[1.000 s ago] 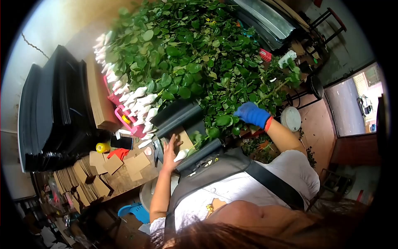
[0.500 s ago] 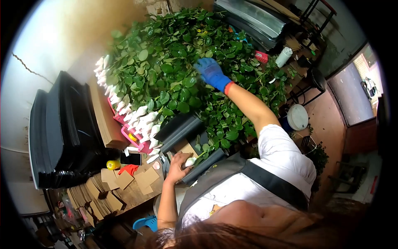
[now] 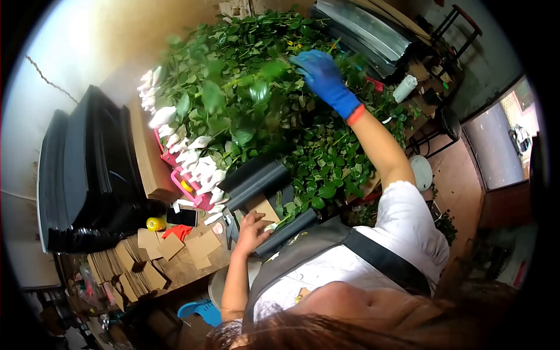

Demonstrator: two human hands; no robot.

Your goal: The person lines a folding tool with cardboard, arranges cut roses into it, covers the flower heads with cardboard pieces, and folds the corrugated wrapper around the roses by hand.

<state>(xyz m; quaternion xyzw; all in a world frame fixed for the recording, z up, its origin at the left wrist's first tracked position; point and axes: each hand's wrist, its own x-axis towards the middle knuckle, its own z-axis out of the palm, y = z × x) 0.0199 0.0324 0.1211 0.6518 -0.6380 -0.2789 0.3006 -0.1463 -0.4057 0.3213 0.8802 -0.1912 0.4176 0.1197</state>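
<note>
Above the heaped foliage [image 3: 335, 157], a leafy stem [image 3: 248, 79], partly blurred, extends leftward from the blue-gloved right hand [image 3: 326, 76]. The fingers of that hand are closed on the stem; whether it ends in the large white bud [image 3: 162, 117] at the heap's left edge cannot be confirmed.

The bare left hand [image 3: 251, 233] is low over the surface [image 3: 217, 259], its fingers loosely bent, not clenched, against a small white bud [image 3: 270, 227]. This bud lies between a cardboard sheet [image 3: 263, 207] and the near black roll [image 3: 291, 231]. The far black roll [image 3: 256, 182] lies beyond the sheet, beside a row of white buds [image 3: 203, 175] and a pink frame [image 3: 179, 177].

Left of the left hand: scissors [image 3: 231, 230], a phone [image 3: 182, 217], a yellow roll [image 3: 156, 224], a red item [image 3: 178, 232] and loose cardboard pieces [image 3: 201, 246]. A white bottle [image 3: 405, 88] is noted at the far right.
</note>
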